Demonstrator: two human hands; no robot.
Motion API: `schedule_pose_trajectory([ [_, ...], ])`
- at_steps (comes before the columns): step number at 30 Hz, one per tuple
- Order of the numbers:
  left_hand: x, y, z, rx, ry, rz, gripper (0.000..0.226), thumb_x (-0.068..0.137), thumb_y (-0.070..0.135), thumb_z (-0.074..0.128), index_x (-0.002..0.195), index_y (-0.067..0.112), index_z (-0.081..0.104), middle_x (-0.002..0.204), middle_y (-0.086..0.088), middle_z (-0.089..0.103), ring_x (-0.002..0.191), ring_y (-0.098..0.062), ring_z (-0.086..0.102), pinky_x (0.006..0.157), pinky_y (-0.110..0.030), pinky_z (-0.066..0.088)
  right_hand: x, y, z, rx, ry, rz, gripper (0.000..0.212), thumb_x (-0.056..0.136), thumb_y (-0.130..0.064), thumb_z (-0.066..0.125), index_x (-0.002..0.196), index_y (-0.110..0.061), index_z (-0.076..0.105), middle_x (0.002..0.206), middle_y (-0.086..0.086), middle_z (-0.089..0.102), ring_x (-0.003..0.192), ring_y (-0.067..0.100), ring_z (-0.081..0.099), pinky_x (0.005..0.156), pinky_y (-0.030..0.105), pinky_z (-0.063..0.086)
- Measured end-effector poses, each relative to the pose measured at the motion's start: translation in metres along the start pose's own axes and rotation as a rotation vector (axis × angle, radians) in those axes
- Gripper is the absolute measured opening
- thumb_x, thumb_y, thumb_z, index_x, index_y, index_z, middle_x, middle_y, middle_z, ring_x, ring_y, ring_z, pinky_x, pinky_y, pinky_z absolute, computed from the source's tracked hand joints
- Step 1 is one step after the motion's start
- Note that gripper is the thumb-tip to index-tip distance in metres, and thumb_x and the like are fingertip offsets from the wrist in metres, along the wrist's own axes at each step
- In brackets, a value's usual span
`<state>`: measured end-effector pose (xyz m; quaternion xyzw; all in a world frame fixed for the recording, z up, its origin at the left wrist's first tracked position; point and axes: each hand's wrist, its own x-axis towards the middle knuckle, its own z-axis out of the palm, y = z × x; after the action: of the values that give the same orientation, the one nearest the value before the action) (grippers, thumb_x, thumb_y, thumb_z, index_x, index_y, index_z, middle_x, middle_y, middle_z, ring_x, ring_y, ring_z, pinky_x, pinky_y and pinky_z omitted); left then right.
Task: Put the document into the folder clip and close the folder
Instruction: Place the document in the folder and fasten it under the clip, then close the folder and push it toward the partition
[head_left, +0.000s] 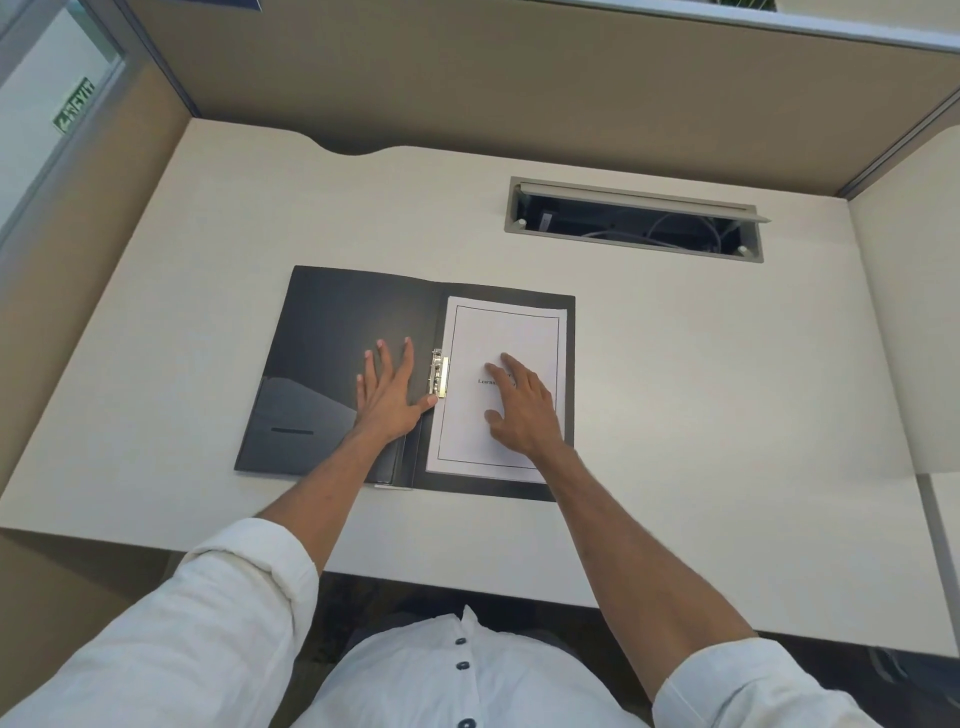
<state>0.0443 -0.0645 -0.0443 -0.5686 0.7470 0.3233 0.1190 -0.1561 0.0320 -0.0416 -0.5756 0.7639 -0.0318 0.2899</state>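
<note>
the black folder (332, 332) lies open on the desk (701, 364). the document (498, 332) rests on its right half, beside the metal clip (438, 373). the left hand (387, 392) presses flat on the left cover, thumb at the clip; the right hand (522, 408) lies flat on the document, grasping nothing.

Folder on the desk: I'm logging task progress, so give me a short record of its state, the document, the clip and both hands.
folder: black, open flat on the desk
document: white sheets on the folder's right half
clip: metal, at the spine, along the document's left edge
left hand: flat on the left inner cover, thumb touching the clip
right hand: resting on the document
folder closed: not yet
</note>
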Motion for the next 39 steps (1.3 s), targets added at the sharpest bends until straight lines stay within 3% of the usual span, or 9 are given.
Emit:
schedule_pose_trajectory([
  [11,0.004,-0.007,-0.003,0.031,-0.077,0.004,0.1,0.11,0.062,0.049,0.176,0.024,-0.015,0.18,-0.013,-0.034,0.17,-0.038,-0.028,0.141,-0.059,-0.005,0.003,-0.001,0.002,0.006,0.001,0.004,0.077,0.107,-0.029,0.064,0.174,-0.026,0.026,0.185,-0.001,0.009,0.173,0.024,0.015,0.141,0.045,0.019],
  [26,0.001,-0.008,0.001,0.044,-0.057,0.024,0.096,0.112,0.06,0.046,0.176,0.024,-0.017,0.18,-0.013,-0.033,0.17,-0.037,-0.028,0.141,-0.059,-0.005,0.004,-0.001,0.004,0.006,0.016,0.01,0.077,0.106,-0.026,0.065,0.173,-0.025,0.027,0.185,-0.002,0.01,0.173,0.022,0.015,0.141,0.045,0.019],
  [35,-0.012,-0.031,-0.004,0.149,0.051,0.084,0.078,0.118,0.051,0.032,0.177,0.023,-0.011,0.182,-0.012,-0.027,0.172,-0.034,-0.024,0.142,-0.056,-0.005,0.008,-0.014,0.004,0.014,0.09,0.024,0.075,0.102,-0.025,0.065,0.17,-0.021,0.034,0.181,0.003,0.022,0.17,0.026,0.024,0.139,0.048,0.022],
  [39,-0.018,-0.057,-0.02,0.156,0.136,0.022,0.075,0.119,0.046,0.033,0.178,0.021,-0.007,0.184,-0.012,-0.023,0.173,-0.034,-0.019,0.142,-0.055,-0.002,0.018,-0.048,0.012,0.026,0.109,-0.076,0.07,0.104,-0.026,0.064,0.168,-0.022,0.037,0.179,0.003,0.028,0.167,0.026,0.029,0.138,0.048,0.026],
])
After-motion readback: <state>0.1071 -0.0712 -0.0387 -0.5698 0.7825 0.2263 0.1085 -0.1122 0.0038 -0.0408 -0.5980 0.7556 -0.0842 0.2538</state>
